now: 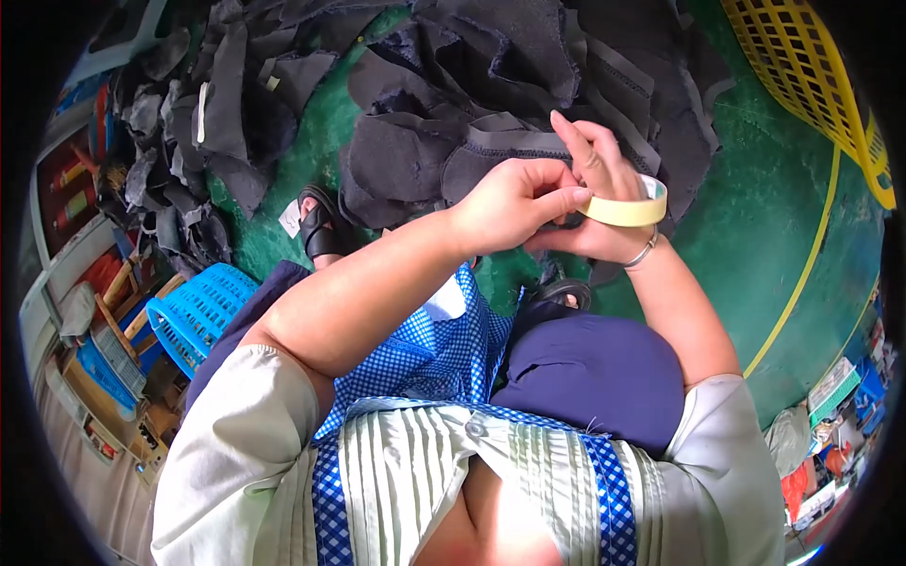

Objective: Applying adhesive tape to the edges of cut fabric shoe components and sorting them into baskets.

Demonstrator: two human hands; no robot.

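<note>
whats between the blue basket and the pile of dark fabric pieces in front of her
In the head view, a foot in a black sandal rests on bare green floor between the blue basket and the dark fabric pile.

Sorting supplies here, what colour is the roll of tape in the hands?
The roll of tape is pale yellow, seen in the head view.
</note>
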